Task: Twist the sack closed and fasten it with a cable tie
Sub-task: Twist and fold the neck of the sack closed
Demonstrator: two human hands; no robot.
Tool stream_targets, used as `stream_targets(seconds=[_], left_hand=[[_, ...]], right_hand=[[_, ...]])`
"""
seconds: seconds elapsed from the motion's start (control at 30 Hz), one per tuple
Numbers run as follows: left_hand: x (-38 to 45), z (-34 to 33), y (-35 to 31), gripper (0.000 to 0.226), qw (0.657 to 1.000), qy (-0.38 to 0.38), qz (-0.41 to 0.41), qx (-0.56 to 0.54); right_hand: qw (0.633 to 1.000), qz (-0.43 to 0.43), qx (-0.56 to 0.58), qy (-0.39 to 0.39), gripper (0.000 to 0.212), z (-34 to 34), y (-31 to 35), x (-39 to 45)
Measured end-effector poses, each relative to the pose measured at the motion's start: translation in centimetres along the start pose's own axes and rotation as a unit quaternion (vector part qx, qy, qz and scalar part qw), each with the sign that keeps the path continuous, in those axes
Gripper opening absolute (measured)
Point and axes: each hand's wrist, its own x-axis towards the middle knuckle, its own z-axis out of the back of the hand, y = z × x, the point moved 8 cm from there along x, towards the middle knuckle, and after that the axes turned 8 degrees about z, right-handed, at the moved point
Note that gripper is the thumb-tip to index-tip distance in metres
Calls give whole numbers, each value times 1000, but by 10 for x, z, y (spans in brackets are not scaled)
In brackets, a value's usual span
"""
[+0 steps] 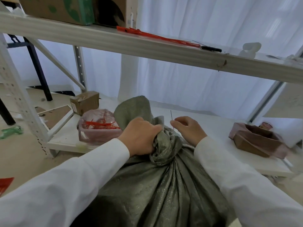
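Centre of frame: the left hand [142,136] is gripping the twisted neck of the grey-green sack [157,181], its fingers curling round the gathered cloth. Just right of the neck, the right hand [188,128] is pinching a thin dark cable tie [171,117], which is standing upright. The twisting appears done; looping and cinching the tie appear to be remaining. Spare red ties [157,36] are lying on the shelf [98,40], upper centre.

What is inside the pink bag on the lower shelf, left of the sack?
The pink bag holds a loose bunch of red cable ties. Its cloudy plastic hides anything beneath them, and the sack covers its right edge.
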Motion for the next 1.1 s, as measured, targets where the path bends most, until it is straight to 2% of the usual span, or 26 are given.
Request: stream_targets(seconds=[0.07, 0.2, 0.23, 0.3, 0.37, 0.4, 0.47, 0.53, 0.6, 0.67, 0.73, 0.83, 0.87, 0.97, 1.0, 1.03, 1.1], left_hand=[[3, -4, 3, 24, 999, 21, 27, 18], [8, -20, 10, 17, 989, 113, 95, 28], [10, -21, 11, 19, 987, 120, 102, 33], [10, -20, 12, 19, 987, 119, 104, 32], [9, -17, 14, 18, 991, 90, 96, -9], [8, -15, 14, 22, 993, 62, 87, -41], [5, -7, 13, 48, 995, -12, 51, -80], [3, -1, 6, 72, 996, -85, -12, -28], [1, 3, -1, 79, 992, -103, -74, 2], [2, -2, -1, 85, 994, -33, -96, -46], [6, -11, 4, 102, 993, 63, -63, -72], [9, -24, 4, 123, 989, 134, -25, -56], [9, -29, 3, 126, 986, 152, -17, -67], [6, -44, 3, 125, 964, 217, 24, -151], [4, -47, 2, 122, 954, 237, 34, -182], [3, -48, 1, 119, 945, 250, 39, -206], [2, -47, 0, 108, 936, 258, 45, -236]], right_hand=[[997, -9, -19, 79, 46, -10, 4, -10], [966, 9, -88, 244, 85, -51, 13, -34], [964, 23, -82, 252, 86, -58, 14, -37], [975, 35, -61, 213, 78, -58, 15, -38], [986, 41, -20, 163, 51, -49, 17, -39], [988, 40, -2, 151, 40, -45, 16, -38], [989, 15, 33, 143, 30, -38, 13, -37], [986, -27, 81, 145, 29, -36, 4, -35], [980, -68, 119, 143, 44, -33, -5, -34], [969, -103, 183, 126, 48, -31, -11, -35], [960, -129, 227, 101, 46, -32, -19, -36], [951, -144, 260, 82, 64, -36, -34, -36], [950, -144, 263, 88, 64, -38, -38, -36], [935, -151, 295, 126, 36, -41, -41, -41], [930, -156, 304, 137, 32, -42, -41, -43], [928, -157, 304, 147, 37, -42, -42, -44], [931, -159, 284, 166, 61, -45, -42, -46]])
